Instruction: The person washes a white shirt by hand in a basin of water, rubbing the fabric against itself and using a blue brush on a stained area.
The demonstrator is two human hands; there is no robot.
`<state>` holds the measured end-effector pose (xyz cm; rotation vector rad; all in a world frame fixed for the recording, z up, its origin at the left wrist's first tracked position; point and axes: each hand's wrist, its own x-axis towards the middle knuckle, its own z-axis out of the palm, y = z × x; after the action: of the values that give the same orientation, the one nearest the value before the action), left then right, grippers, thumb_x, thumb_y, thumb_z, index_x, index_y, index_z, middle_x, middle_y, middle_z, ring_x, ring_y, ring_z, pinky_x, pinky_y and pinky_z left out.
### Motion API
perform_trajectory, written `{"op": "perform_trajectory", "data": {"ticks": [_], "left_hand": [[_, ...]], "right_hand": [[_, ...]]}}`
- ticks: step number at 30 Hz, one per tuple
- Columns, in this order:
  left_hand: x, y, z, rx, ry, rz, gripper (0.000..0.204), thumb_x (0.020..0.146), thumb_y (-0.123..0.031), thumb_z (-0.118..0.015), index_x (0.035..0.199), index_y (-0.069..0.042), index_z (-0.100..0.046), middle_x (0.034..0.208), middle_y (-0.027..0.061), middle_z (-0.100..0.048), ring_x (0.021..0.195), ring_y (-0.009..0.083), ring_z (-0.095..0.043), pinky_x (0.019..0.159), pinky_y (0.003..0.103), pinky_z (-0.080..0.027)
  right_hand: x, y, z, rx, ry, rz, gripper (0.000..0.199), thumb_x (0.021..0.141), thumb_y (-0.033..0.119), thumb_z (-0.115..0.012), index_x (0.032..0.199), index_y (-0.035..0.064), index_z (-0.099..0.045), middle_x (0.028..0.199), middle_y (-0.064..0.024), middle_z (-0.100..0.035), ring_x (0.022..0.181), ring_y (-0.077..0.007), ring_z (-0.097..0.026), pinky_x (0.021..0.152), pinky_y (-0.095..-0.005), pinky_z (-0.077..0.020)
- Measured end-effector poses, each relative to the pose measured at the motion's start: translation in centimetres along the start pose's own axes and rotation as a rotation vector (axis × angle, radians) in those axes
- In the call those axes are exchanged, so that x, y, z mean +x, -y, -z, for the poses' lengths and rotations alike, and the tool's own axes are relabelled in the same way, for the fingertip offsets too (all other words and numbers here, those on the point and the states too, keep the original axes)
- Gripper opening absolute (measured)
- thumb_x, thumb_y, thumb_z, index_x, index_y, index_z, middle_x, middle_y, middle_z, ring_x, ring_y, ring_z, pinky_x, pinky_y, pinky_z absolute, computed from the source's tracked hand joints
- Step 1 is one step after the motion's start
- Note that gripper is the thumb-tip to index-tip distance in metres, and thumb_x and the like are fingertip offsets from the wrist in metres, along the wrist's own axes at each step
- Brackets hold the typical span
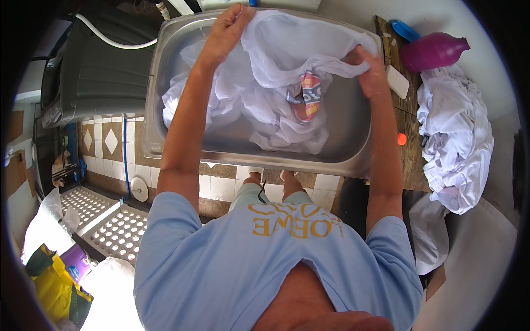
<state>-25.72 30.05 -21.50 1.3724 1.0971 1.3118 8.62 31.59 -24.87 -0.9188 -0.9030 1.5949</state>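
Stretched over the far part of a metal sink (pixel 248 158) is a wet white cloth (pixel 303 41), thin and partly see-through. My left hand (pixel 227 34) grips its upper left edge near the sink's far rim. At the cloth's right end, my right hand (pixel 372 70) has its fingers closed on the fabric, which partly hides them. Below the stretched part, folds of white fabric (pixel 215 99) lie heaped in the sink. A patch with a pink, yellow and grey pattern (pixel 311 95) shows among the folds; I cannot tell whether it belongs to the held cloth.
Along the right, a wooden board (pixel 411 160) bears a white bar (pixel 397 81), an orange cap (pixel 401 139), a purple bottle-shaped container (pixel 433 52) and a blue scoop-like thing (pixel 404 30). A white laundry pile (pixel 455 132) lies beyond. A white hose (pixel 110 41) bends at the left.
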Motion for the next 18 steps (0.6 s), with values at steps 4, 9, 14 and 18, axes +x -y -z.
{"op": "perform_trajectory", "data": {"ticks": [4,9,14,18], "left_hand": [[-0.6,5.0,-1.9,0.429,-0.027,0.042,0.037,0.087,-0.038,-0.065,0.107,-0.008,-0.059,0.089,0.0043,-0.06,0.081,0.0141,-0.057,0.07,0.03,-0.046],[-3.8,7.2,-4.8,0.892,0.304,-0.059,0.066,0.072,-0.049,-0.073,0.123,-0.012,-0.055,0.116,0.0198,-0.056,0.098,0.0345,-0.059,0.087,0.044,-0.045],[-3.1,10.2,-5.5,0.901,0.275,-0.042,0.047,0.075,-0.035,-0.07,0.112,-0.008,-0.059,0.096,0.0193,-0.063,0.092,0.0367,-0.06,0.086,0.042,-0.045],[-2.4,9.9,-6.8,0.479,-0.09,0.002,0.026,0.075,-0.022,-0.066,0.098,-0.01,-0.065,0.094,0.0159,-0.064,0.084,0.0361,-0.061,0.077,0.041,-0.049]], "right_hand": [[1.4,-4.1,-1.8,0.125,-0.275,0.032,0.035,0.085,0.011,-0.063,0.119,0.0067,-0.055,0.105,-0.0078,-0.061,0.094,-0.0209,-0.061,0.083,-0.0347,-0.0498],[2.4,-8.9,-3.0,-0.82,-0.361,0.581,0.037,0.085,0.006,-0.06,0.122,0.008,-0.055,0.105,-0.0103,-0.061,0.098,-0.025,-0.06,0.087,-0.0342,-0.048],[2.6,-12.1,-3.4,-1.053,-0.142,0.507,0.04,0.081,0.004,-0.06,0.121,0.0087,-0.056,0.107,-0.0125,-0.06,0.098,-0.0259,-0.06,0.086,-0.0345,-0.0481],[3.1,-12.2,-5.1,0.038,-0.26,-0.065,0.036,0.081,0.01,-0.062,0.117,0.0103,-0.058,0.107,-0.0107,-0.062,0.095,-0.024,-0.061,0.082,-0.0343,-0.0502]]}}
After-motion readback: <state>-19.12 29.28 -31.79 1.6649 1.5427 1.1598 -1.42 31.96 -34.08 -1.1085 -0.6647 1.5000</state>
